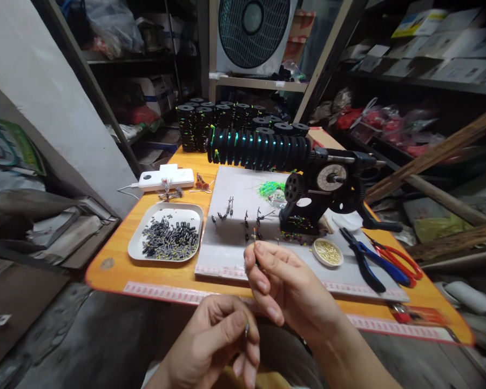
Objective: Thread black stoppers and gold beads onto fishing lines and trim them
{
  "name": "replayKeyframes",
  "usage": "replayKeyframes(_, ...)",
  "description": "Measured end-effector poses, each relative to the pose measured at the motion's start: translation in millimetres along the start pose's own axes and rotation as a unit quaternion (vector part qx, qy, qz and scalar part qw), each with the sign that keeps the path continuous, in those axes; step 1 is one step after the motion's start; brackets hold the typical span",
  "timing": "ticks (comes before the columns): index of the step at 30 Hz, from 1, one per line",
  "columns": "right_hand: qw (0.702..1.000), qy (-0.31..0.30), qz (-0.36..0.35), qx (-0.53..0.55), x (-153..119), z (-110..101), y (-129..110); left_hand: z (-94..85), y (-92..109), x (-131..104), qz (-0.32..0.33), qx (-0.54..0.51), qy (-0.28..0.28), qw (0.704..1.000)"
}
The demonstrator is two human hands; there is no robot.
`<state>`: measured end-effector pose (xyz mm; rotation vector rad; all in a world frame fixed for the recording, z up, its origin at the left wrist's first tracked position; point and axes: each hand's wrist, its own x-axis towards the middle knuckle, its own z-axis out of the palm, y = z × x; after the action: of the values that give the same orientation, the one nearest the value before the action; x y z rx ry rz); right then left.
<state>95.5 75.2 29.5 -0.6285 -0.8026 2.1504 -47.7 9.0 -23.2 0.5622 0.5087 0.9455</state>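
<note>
My left hand (216,337) is low at the table's front edge, thumb and fingers pinched on a small dark piece (247,328). Higher and to its right, my right hand (285,278) pinches a thin piece with an orange tip (255,232); its kind is too small to make out. Just beyond the fingertips, several small black parts with thin stems (246,221) stand on the grey board (222,259). A white tray (133,249) to the left holds many small black and yellow-tipped cylinders (170,237).
A hand-cranked winding machine (319,189) carries a row of black spools (259,148). More stacked spools (202,127) stand behind. On the right are a dish of gold beads (327,253), blue-handled pliers (372,262) and red-handled scissors (400,262). A white power strip (166,178) lies at back left.
</note>
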Motion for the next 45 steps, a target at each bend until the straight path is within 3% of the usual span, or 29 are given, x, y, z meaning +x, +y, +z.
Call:
replayKeyframes(7,0.999,0.015,-0.010,-0.027,2.9,-3.2,5.7,-11.7,-2.9,4.5,-0.008,0.054,-0.004,0.998)
replayKeyframes(10,0.997,0.022,-0.019,-0.065,4.4,-6.4,5.9,-11.0,5.6,3.6,-0.013,0.173,0.056,0.983)
replayKeyframes(13,0.985,0.050,-0.044,-0.157,4.9,-12.4,4.0,-4.8,23.7,1.4,0.014,0.345,0.153,0.926)
replayKeyframes(14,0.968,0.070,-0.066,-0.232,5.0,-14.8,3.6,-2.2,31.5,2.0,0.042,0.373,0.182,0.909)
replayKeyframes(16,0.892,0.119,-0.127,-0.416,5.3,-20.2,3.7,3.2,48.5,8.1,0.113,0.398,0.223,0.883)
replayKeyframes(18,0.803,0.157,-0.180,-0.545,6.1,-25.6,5.4,8.3,66.1,22.8,0.173,0.422,0.219,0.862)
replayKeyframes(20,0.760,0.177,-0.210,-0.589,7.4,-30.5,7.7,13.4,82.8,45.4,0.225,0.442,0.200,0.845)
replayKeyframes(24,0.726,0.190,-0.230,-0.619,8.8,-36.3,10.7,21.3,107.2,93.7,0.266,0.457,0.186,0.828)
replayKeyframes(27,0.707,0.189,-0.235,-0.640,7.2,-38.1,10.3,21.6,113.6,110.4,0.288,0.471,0.193,0.811)
replayKeyframes(35,0.672,0.190,-0.239,-0.674,-2.3,-42.9,15.5,5.9,96.9,77.4,0.370,0.488,0.235,0.754)
replayKeyframes(39,0.661,0.179,-0.240,-0.688,-7.4,-41.9,19.0,4.0,91.9,61.1,0.357,0.451,0.223,0.787)
replayKeyframes(45,0.641,0.185,-0.258,-0.699,-20.6,-36.8,18.8,3.2,84.6,33.5,0.190,0.307,0.112,0.926)
